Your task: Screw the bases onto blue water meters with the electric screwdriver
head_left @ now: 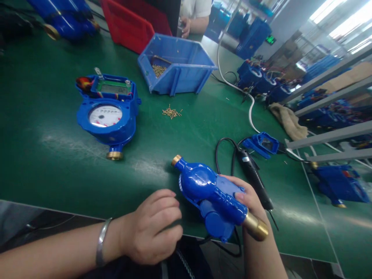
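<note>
My right hand [245, 193] grips a blue water meter [200, 180] by its box side, over the bench's front edge. The meter is tilted with its smooth underside towards me; one brass threaded end points up left, a longer brass fitting points down right. Just left of it is my left hand [158, 228], fingers curled in and apart from the meter; whatever may be inside them is hidden. Another water meter [107, 112] lies dial up on the left, its display housing uncovered with wires showing. Small brass screws [171, 112] lie in a loose pile beyond my hands.
A black electric screwdriver [254, 176] with its cable lies right of my right hand, near a blue cover [263, 144]. Behind the screws stand a blue bin [186, 79] and a red bin [128, 29]. A person's hand [186, 27] shows across the green bench [58, 162].
</note>
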`<state>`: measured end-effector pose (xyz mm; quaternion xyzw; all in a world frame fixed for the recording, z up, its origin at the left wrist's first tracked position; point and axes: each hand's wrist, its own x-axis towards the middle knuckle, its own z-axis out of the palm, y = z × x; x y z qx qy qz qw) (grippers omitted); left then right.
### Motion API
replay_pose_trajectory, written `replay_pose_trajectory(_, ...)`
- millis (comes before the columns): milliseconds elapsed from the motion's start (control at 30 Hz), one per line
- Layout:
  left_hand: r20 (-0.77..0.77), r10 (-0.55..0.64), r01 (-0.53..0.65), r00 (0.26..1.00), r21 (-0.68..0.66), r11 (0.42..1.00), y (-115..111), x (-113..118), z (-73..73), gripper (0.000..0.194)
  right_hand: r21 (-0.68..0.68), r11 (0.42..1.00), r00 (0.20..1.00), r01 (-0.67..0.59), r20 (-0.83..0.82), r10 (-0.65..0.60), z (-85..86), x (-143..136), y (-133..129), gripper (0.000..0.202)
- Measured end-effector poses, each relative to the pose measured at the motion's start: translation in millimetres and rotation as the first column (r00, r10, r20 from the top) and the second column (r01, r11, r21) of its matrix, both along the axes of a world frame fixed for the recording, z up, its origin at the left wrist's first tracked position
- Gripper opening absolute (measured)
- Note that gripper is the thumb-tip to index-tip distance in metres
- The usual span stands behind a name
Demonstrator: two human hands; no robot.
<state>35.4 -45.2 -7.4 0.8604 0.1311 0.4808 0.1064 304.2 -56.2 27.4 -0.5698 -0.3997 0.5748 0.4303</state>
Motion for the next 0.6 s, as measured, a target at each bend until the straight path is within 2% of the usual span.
replay_pose_trajectory(67, 0.018, -0.036, 0.035, 0.999, 0.063, 0.997, -3.1, 2.3, 0.5, 0.012, 0.02, 1.0, 1.0, -0.008, 0.003, 0.008, 1.0, -1.7, -2.6, 0.044)
replay_pose_trajectory(200, 0.044, -0.095, 0.09, 0.994, 0.102, 0.991, -1.9, 6.8, 2.3, 0.013, 0.039, 0.999, 1.0, 0.013, 0.024, -0.014, -2.4, 0.6, -6.8, 0.046)
replay_pose_trajectory(367, -0.059, -0.125, 0.135, 0.99, 0.221, 0.966, 1.4, 15.3, 6.9, 0.019, 0.065, 0.996, 0.997, 0.06, 0.048, -0.063, -16.0, 12.6, -9.4, 0.05)
replay_pose_trajectory(433, -0.053, -0.147, 0.156, 0.988, 0.282, 0.947, 1.4, 20.1, 8.9, 0.018, 0.082, 0.993, 0.995, 0.083, 0.057, -0.088, -20.0, 16.1, -11.3, 0.05)
replay_pose_trajectory(500, -0.036, -0.158, 0.162, 0.987, 0.304, 0.939, 0.4, 23.9, 10.6, 0.02, 0.089, 0.991, 0.993, 0.096, 0.062, -0.102, -21.8, 17.6, -14.0, 0.047)
replay_pose_trajectory(600, -0.095, -0.178, 0.198, 0.979, 0.29, 0.936, -2.2, 25.9, 12.6, 0.028, 0.077, 0.991, 0.991, 0.111, 0.069, -0.116, -23.2, 18.4, -18.8, 0.036)
